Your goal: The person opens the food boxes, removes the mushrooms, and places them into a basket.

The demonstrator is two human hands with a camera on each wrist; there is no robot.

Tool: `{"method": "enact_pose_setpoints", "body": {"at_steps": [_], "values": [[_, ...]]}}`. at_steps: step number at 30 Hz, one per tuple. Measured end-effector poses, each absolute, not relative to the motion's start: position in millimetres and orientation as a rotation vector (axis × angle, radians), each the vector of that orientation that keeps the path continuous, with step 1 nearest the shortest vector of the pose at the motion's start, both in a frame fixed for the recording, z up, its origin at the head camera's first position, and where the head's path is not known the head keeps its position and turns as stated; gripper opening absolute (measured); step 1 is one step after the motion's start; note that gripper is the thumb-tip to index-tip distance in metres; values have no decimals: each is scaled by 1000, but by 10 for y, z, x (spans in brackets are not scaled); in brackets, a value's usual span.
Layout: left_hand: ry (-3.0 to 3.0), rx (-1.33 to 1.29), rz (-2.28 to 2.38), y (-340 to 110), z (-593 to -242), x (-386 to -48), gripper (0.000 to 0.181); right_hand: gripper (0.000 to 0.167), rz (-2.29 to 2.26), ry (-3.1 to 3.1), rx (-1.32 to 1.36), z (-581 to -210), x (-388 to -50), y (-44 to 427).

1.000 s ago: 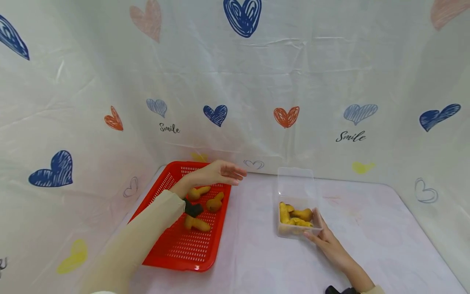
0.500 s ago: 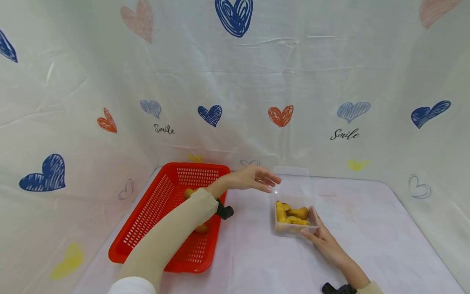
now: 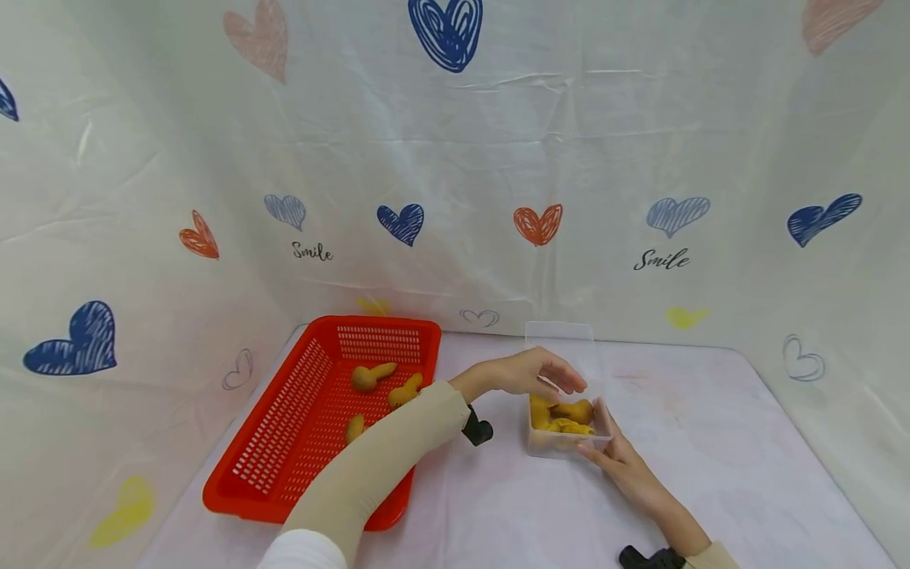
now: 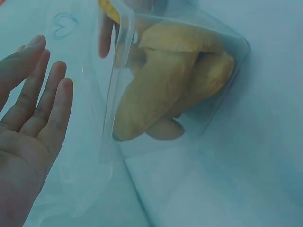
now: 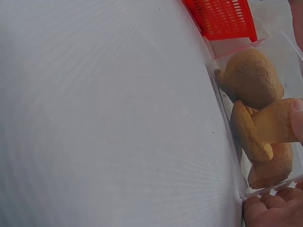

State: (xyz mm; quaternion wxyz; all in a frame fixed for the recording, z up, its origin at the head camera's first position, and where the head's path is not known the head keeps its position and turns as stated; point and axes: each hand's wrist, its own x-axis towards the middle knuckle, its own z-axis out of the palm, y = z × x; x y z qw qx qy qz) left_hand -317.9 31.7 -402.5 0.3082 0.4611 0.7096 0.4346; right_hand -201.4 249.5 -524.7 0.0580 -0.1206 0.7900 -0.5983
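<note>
Fingers (image 4: 59,106) straight and slightly parted, my left hand (image 3: 536,370) hovers by the far side of a clear box (image 3: 547,446), at its eleven o'clock. Only the left wrist view shows me that hand's bare palm; the head view gives its back. My right hand (image 3: 626,468) grips the box at its four o'clock corner, with my thumb on the near side. Yellow-brown mushrooms (image 3: 574,411) lie piled in the box: the head view sees them from above, partly behind my left hand, while both wrist views look through the clear walls at caps and stems. A clear lid (image 3: 559,330) stands raised at the box's twelve o'clock. Out at nine o'clock sits a red basket (image 3: 284,419) holding three more mushrooms (image 3: 365,380), one partly hidden by my cream left sleeve (image 3: 384,458); the right wrist view catches just its corner, near one o'clock. A heart-printed sheet (image 3: 604,118) hangs beyond the white table (image 3: 711,442).
</note>
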Motion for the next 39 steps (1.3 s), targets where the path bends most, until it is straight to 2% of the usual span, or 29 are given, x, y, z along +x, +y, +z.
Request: {"method": "enact_pose_setpoints", "body": {"at_steps": [7,16,27,39], "values": [[1803,1236,1105,486,-4173,-3135,42,91,-1851,2363,-429,-5277,-2016,2498],[1821,1266,998,582,-4334,-3087,43,91,-1825,2366,-341,-5285,-2003,2497],[1831,1342,909,631,-4356,-3043,34,90,-1859,2331,-392,-5284,-1998,2495],[1854,1359,913,630,-4389,-3073,34,90,-1872,2325,-400,-5224,-1986,2472]]}}
